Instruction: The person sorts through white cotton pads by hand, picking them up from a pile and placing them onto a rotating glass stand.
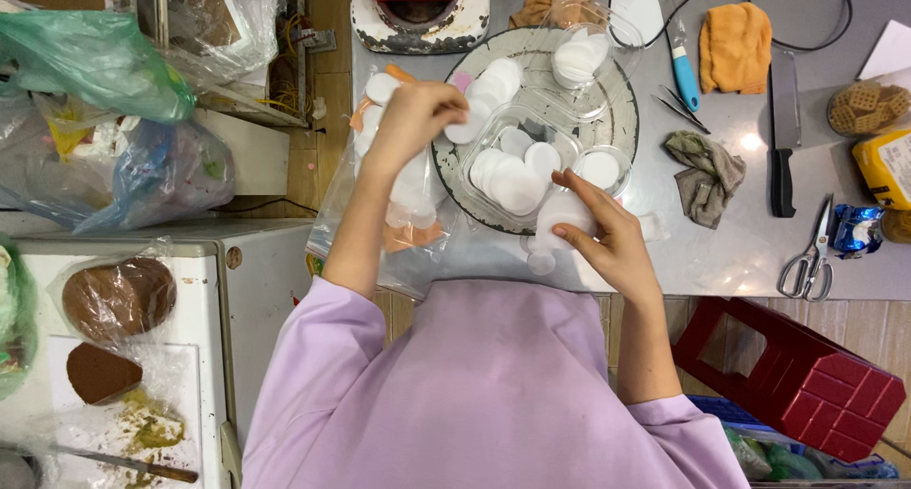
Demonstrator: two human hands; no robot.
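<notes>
My left hand is raised over the counter and pinches a thin white round disc at its fingertips. My right hand grips a stack of the same white discs near the counter's front edge. Between the hands sits a clear plastic box filled with several white discs, resting on a round grey tray. A small clear cup with a white disc stands just right of the box. Under my left forearm lies a clear plastic bag with more discs.
A knife, scissors, a grey rag, an orange cloth and a blue-handled tool lie on the grey counter at right. A red plastic stool stands below. Bags clutter the left; a white appliance holds brown lumps.
</notes>
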